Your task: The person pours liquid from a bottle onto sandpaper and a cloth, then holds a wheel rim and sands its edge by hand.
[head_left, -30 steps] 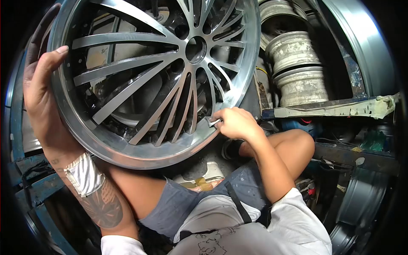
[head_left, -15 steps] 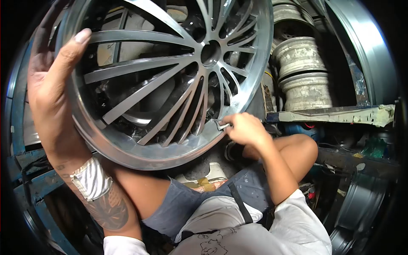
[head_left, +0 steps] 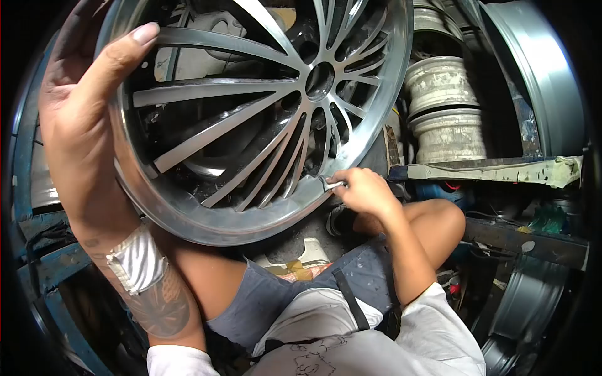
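Observation:
A large multi-spoke alloy wheel [head_left: 216, 234] stands tilted before me, its spokes bare grey metal with dark sides. My left hand [head_left: 88, 103] grips the wheel's left edge, thumb over the lip and the other fingers partly hidden in shadow behind it. At the lower right of the wheel, my right hand [head_left: 367, 191] pinches a small grey folded piece [head_left: 333, 184], perhaps sandpaper, against the inner face of the lip near the spoke ends. Its exact kind is too small to make out.
Worn, paint-flaked steel wheels [head_left: 445, 135] are stacked at the right, beside a blue metal rack [head_left: 527, 125]. A shiny rim [head_left: 533, 69] leans at the far right, and another grey rim [head_left: 530, 301] lies lower down. My bent knee [head_left: 442, 219] is below the rack's ledge.
The wheel has shifted slightly right, its lower edge a little higher, with my left hand still on it. My right hand stays at nearly the same place on the lip.

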The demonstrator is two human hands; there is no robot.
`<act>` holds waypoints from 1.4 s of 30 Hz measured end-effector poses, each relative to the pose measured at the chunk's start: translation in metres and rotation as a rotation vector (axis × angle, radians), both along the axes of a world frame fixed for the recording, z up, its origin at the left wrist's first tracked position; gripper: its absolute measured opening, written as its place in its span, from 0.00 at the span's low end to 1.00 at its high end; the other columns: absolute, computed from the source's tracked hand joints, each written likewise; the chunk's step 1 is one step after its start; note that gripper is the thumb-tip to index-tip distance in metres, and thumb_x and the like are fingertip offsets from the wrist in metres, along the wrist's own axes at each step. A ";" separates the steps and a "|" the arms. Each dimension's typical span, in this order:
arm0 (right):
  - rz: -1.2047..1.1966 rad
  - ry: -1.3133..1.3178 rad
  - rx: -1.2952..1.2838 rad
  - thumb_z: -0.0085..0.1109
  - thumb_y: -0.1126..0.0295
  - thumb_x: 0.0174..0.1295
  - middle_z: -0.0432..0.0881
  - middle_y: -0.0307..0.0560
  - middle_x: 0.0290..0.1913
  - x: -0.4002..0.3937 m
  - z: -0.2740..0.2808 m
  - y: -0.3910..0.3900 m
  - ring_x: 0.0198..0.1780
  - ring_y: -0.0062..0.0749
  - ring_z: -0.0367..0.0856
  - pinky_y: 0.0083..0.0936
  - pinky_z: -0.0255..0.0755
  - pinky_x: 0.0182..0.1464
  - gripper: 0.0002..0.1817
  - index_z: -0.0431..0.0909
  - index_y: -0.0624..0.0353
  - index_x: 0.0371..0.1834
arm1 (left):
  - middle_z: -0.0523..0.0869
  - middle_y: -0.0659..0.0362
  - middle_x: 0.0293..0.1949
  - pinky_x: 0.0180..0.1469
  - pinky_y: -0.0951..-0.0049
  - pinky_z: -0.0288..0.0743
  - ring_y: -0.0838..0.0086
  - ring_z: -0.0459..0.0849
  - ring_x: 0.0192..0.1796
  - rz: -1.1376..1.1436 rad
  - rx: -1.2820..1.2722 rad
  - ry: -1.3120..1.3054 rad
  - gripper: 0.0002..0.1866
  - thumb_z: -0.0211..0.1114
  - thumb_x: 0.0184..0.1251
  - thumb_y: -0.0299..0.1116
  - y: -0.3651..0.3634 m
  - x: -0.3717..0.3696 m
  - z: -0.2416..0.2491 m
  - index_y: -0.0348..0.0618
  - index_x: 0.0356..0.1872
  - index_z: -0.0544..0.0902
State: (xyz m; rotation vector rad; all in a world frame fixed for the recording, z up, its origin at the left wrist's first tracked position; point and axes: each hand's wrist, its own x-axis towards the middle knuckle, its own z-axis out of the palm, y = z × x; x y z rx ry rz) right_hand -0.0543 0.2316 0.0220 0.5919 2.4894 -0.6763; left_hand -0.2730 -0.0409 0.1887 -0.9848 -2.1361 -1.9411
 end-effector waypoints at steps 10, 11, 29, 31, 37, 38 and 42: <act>0.132 -0.030 0.196 0.60 0.62 0.64 0.91 0.59 0.43 0.006 0.015 -0.025 0.47 0.58 0.90 0.50 0.84 0.54 0.18 0.90 0.42 0.56 | 0.91 0.54 0.54 0.63 0.72 0.81 0.71 0.90 0.57 0.087 -0.062 -0.052 0.15 0.66 0.78 0.32 -0.009 -0.025 -0.003 0.34 0.57 0.88; 0.193 -0.049 0.157 0.60 0.62 0.64 0.91 0.60 0.43 0.006 0.024 -0.037 0.46 0.59 0.90 0.50 0.84 0.54 0.18 0.89 0.41 0.56 | 0.91 0.53 0.54 0.64 0.72 0.81 0.71 0.89 0.58 0.083 -0.062 -0.020 0.15 0.66 0.78 0.32 -0.012 -0.033 -0.005 0.34 0.57 0.87; 0.088 0.101 0.287 0.59 0.63 0.60 0.91 0.60 0.39 -0.016 -0.009 0.010 0.42 0.54 0.92 0.48 0.86 0.48 0.12 0.91 0.52 0.39 | 0.91 0.50 0.54 0.64 0.62 0.84 0.64 0.92 0.55 0.207 -0.128 0.181 0.23 0.74 0.69 0.34 0.000 -0.031 -0.008 0.38 0.63 0.84; 0.116 -0.015 0.346 0.62 0.61 0.59 0.91 0.56 0.40 -0.022 -0.011 0.000 0.46 0.54 0.92 0.49 0.84 0.53 0.15 0.91 0.46 0.47 | 0.92 0.49 0.53 0.65 0.61 0.84 0.63 0.92 0.56 0.204 -0.152 0.199 0.24 0.75 0.68 0.35 -0.002 -0.033 -0.009 0.38 0.63 0.85; 0.033 -0.031 0.253 0.63 0.60 0.58 0.92 0.56 0.45 -0.032 -0.003 0.012 0.49 0.53 0.91 0.48 0.84 0.55 0.19 0.92 0.48 0.52 | 0.92 0.49 0.53 0.67 0.63 0.82 0.65 0.91 0.57 0.211 -0.149 0.161 0.21 0.72 0.72 0.34 0.001 -0.030 -0.007 0.36 0.62 0.85; 0.105 -0.072 0.298 0.63 0.60 0.59 0.92 0.56 0.45 -0.031 -0.007 0.002 0.49 0.52 0.91 0.48 0.84 0.56 0.19 0.92 0.48 0.51 | 0.92 0.49 0.53 0.67 0.64 0.82 0.66 0.91 0.58 0.176 -0.125 0.144 0.21 0.71 0.73 0.33 -0.004 -0.038 -0.010 0.36 0.62 0.84; 0.097 -0.047 0.276 0.63 0.60 0.57 0.92 0.55 0.42 -0.030 -0.007 0.010 0.46 0.52 0.92 0.46 0.85 0.52 0.17 0.92 0.47 0.48 | 0.91 0.50 0.54 0.67 0.65 0.82 0.67 0.90 0.59 0.117 -0.057 0.002 0.19 0.68 0.76 0.32 -0.005 -0.036 -0.008 0.35 0.63 0.84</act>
